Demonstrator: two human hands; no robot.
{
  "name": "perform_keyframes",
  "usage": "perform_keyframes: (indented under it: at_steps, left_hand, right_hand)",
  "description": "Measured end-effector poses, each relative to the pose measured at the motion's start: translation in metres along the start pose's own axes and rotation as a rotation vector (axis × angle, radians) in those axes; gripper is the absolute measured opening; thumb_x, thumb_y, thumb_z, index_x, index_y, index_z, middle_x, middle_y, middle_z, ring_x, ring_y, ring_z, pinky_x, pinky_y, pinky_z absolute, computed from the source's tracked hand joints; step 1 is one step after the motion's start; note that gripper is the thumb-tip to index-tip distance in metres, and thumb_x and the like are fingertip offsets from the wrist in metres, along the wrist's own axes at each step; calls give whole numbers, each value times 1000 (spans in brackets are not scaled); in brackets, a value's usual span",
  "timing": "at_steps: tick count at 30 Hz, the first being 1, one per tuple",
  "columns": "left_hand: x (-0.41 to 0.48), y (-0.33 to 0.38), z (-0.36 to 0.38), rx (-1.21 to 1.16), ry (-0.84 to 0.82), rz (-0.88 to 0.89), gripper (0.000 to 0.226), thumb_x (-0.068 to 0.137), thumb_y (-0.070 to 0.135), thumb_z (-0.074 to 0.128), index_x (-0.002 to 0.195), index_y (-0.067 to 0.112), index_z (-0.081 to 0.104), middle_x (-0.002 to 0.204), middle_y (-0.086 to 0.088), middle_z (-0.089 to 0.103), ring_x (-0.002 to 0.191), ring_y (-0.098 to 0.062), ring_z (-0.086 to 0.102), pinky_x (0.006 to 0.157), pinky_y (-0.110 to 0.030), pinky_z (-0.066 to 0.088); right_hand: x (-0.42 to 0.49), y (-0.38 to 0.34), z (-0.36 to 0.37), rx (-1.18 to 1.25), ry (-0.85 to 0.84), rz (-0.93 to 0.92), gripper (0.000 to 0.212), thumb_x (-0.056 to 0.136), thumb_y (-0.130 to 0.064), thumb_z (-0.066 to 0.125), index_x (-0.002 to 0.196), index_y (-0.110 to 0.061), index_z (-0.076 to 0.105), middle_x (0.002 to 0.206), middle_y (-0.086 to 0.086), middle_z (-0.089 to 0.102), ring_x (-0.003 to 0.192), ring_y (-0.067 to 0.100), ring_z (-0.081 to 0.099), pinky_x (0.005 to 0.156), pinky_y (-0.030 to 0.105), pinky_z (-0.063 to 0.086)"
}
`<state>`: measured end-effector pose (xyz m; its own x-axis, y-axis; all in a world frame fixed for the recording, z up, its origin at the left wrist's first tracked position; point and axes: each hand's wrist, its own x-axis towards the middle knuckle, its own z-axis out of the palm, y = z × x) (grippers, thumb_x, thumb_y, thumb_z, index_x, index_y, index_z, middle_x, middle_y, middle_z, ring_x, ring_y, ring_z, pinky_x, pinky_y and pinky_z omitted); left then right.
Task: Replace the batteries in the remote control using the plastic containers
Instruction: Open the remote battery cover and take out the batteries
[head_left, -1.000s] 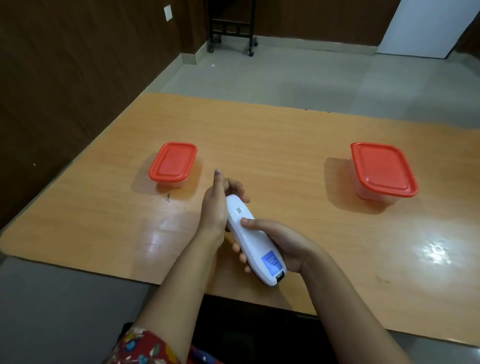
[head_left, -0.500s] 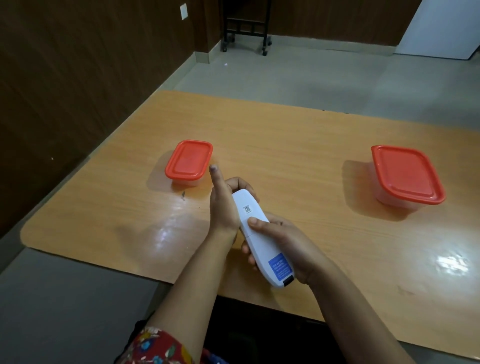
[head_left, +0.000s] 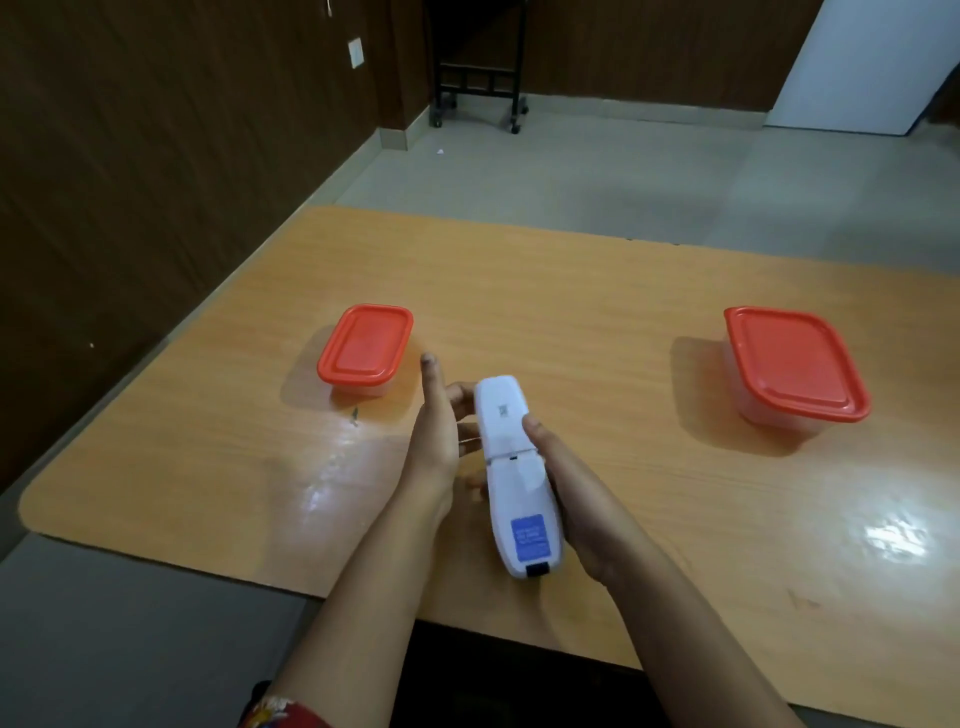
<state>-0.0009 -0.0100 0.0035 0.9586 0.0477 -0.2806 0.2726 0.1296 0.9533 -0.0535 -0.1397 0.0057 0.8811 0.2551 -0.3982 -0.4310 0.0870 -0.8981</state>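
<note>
A white remote control (head_left: 511, 467) lies back-up between my hands above the wooden table (head_left: 597, 312); a blue label sits near its close end. My right hand (head_left: 576, 488) grips its right side with the thumb on the battery cover. My left hand (head_left: 439, 421) holds the far left side, index finger raised. A seam shows across the cover at mid-length. Two clear plastic containers with red lids stand shut: a small one (head_left: 366, 348) at the left, a larger one (head_left: 795, 364) at the right.
The table's near edge runs just below my wrists, and its left edge lies close to a dark wood-panelled wall (head_left: 130, 182). A black wheeled stand (head_left: 478, 78) is on the grey floor beyond the table.
The remote has turned to point straighter away from me. A seam now shows across its back under my right thumb. The view has tilted up.
</note>
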Motion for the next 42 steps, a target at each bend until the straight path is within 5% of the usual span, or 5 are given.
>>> perform_keyframes:
  at_steps: [9, 14, 26, 34, 42]
  left_hand:
    - [-1, -3, 2, 80, -44, -145, 30, 92, 52, 47, 99, 27, 62, 98, 1, 69, 84, -15, 68, 72, -32, 55]
    - [-6, -3, -2, -144, -110, -214, 34, 77, 27, 74, 107, 17, 61, 94, -8, 72, 75, -24, 74, 52, -26, 54]
    - [-1, -6, 6, -466, 45, -82, 13, 87, 18, 65, 99, 23, 66, 86, 1, 74, 71, -9, 71, 62, -24, 52]
    - [-5, -4, 8, -381, -20, -32, 26, 93, 22, 56, 118, 27, 52, 94, -1, 74, 75, -16, 72, 54, -25, 54]
    - [-1, -8, 11, -203, 173, 84, 25, 96, 18, 51, 119, 19, 42, 116, -9, 63, 99, -23, 66, 58, -23, 53]
  right_hand:
    - [18, -14, -22, 672, 302, -135, 23, 93, -12, 52, 114, -5, 54, 99, 11, 62, 84, 25, 65, 71, 35, 57]
    - [19, -13, -19, 877, 261, -92, 11, 86, -1, 59, 96, -2, 60, 92, 13, 64, 81, 26, 68, 67, 35, 61]
    - [19, -4, -13, -39, 306, -362, 66, 70, -5, 80, 121, -26, 44, 90, 1, 69, 60, 15, 66, 55, 24, 53]
    - [16, -1, -15, -651, 465, -493, 41, 72, -53, 71, 102, -41, 46, 72, -17, 66, 64, 1, 62, 52, 15, 44]
    - [19, 5, -12, -1107, 566, -590, 47, 81, -71, 40, 113, -37, 36, 91, -10, 68, 73, 22, 65, 54, 32, 42]
